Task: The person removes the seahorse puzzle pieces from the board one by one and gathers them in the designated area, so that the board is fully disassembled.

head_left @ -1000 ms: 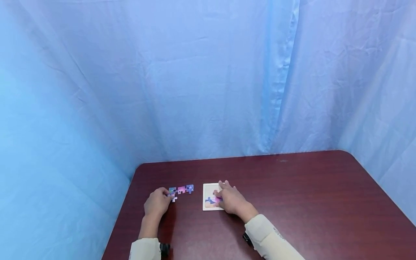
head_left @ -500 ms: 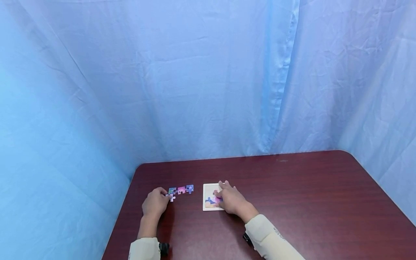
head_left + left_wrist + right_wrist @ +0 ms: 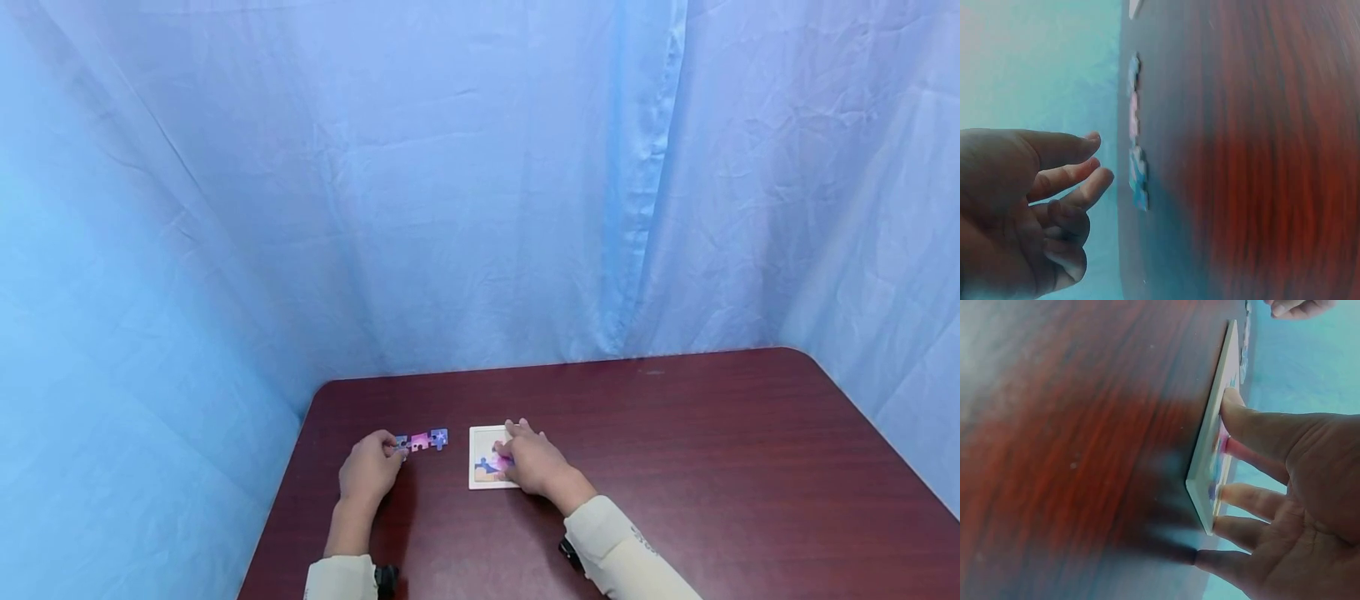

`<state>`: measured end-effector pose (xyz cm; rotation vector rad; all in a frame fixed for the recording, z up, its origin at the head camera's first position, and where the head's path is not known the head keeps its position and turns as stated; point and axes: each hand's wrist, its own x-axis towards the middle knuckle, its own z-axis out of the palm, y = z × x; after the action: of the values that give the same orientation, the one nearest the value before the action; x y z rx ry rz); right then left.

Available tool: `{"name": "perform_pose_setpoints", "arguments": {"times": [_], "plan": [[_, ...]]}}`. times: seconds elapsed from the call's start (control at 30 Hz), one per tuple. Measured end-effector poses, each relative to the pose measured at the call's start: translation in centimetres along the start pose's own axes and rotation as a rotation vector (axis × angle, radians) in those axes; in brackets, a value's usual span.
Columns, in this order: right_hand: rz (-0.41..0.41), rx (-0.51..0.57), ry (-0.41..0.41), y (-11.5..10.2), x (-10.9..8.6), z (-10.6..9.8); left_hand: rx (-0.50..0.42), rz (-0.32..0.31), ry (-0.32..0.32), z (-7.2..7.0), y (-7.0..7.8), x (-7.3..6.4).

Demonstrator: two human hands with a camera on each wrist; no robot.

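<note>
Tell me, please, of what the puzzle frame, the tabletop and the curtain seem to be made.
Puzzle frame: perhaps wood or board, smooth and pale, with a thin, rigid-looking edge.
Tabletop: wood or wood-look laminate, semi-gloss; dark red grain and soft reflections show.
Curtain: probably thin fabric, slightly satiny; creases and folds show.

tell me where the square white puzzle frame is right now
In the head view, the square white puzzle frame lies on the dark red-brown wood-grain table, partly covered by the person's right hand, right of the row of multicoloured jigsaw pieces.
</note>
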<state>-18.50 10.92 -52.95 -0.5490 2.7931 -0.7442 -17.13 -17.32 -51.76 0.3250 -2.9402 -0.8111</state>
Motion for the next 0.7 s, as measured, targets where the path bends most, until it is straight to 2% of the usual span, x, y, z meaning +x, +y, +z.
{"name": "perform_pose_setpoints", "arguments": {"times": [0.23,0.43,0.7], "plan": [[0.003,0.012,0.011,0.0,0.1,-0.2,-0.036,0.078,-0.01,0.7,2.6,-0.9],[-0.008,0.031,0.023,0.1,0.1,-0.2,-0.048,0.151,-0.042,2.1,5.1,-1.8],[-0.038,0.071,0.048,0.9,0.1,0.0,-0.06,0.233,-0.085,3.8,7.0,-2.5]]}}
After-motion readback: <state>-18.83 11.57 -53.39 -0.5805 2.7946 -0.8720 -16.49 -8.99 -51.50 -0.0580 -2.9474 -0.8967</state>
